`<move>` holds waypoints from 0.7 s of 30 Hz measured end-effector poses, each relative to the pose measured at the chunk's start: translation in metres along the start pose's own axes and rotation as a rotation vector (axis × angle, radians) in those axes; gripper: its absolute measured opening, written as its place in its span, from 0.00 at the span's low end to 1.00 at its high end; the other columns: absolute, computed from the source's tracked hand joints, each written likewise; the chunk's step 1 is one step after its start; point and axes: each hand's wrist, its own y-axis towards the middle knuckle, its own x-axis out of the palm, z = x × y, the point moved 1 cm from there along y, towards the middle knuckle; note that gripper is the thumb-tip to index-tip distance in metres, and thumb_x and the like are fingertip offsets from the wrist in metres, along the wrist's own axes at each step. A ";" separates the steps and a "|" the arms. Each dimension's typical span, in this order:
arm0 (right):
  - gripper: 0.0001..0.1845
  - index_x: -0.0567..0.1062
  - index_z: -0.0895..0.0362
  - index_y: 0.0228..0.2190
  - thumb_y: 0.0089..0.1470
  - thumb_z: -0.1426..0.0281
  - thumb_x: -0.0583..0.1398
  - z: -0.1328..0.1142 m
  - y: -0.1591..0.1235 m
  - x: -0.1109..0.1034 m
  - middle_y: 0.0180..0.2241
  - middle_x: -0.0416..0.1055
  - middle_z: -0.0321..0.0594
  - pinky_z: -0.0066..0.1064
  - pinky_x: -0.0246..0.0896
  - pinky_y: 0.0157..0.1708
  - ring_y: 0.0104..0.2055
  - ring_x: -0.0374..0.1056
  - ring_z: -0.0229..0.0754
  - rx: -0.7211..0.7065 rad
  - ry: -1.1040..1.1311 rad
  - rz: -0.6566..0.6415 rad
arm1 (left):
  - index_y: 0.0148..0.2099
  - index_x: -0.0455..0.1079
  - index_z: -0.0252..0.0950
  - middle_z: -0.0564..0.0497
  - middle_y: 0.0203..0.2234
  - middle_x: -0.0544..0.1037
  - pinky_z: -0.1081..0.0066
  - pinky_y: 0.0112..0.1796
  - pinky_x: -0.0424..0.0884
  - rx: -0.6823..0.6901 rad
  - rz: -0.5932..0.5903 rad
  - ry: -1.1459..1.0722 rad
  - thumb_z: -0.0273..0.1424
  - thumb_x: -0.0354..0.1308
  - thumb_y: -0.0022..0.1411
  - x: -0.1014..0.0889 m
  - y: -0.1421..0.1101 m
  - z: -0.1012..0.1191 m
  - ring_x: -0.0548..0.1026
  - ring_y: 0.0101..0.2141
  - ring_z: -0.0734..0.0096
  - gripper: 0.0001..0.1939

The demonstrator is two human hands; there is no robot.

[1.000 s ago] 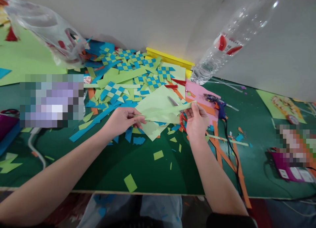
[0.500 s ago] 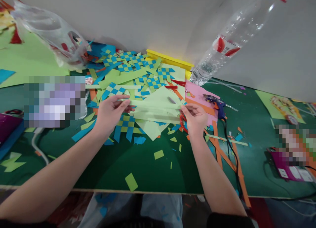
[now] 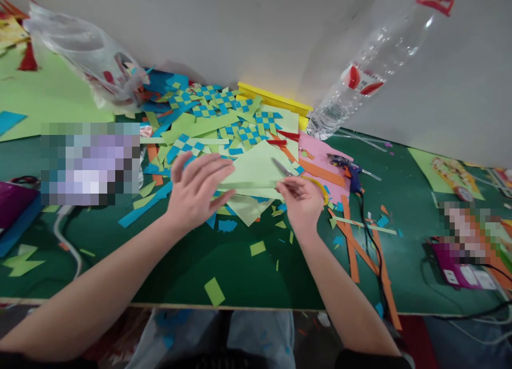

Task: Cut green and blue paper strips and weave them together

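A pale green paper strip (image 3: 254, 186) runs between my two hands, level above the worktop. My right hand (image 3: 302, 201) pinches its right end between thumb and fingers. My left hand (image 3: 198, 190) is open at the strip's left end, fingers stretched out and thumb apart. Under the strip lies a pale green paper sheet (image 3: 256, 163), one corner pointing toward me. Scissors (image 3: 282, 167) rest on that sheet, their yellow handle partly hidden behind my right hand. Blue and green woven paper pieces (image 3: 248, 133) are heaped just beyond.
A clear plastic bottle (image 3: 360, 75) leans at the back right. Right of my hand are a blue glue gun (image 3: 354, 177) with a black cord and orange strips (image 3: 352, 246). A plastic bag (image 3: 88, 54) stands back left. Paper scraps (image 3: 215, 291) dot the green table (image 3: 256, 273).
My left hand has let go of the strip's left end and spread its fingers. My right hand has moved slightly left, still pinching the strip; more of the scissors shows.
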 end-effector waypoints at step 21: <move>0.18 0.71 0.57 0.48 0.56 0.71 0.63 -0.018 -0.024 0.004 0.42 0.78 0.42 0.41 0.62 0.52 0.47 0.72 0.45 -0.793 -0.645 -0.395 | 0.35 0.71 0.39 0.54 0.30 0.80 0.58 0.47 0.63 0.177 -0.198 0.005 0.25 0.57 0.64 -0.002 0.002 0.017 0.76 0.33 0.68 0.05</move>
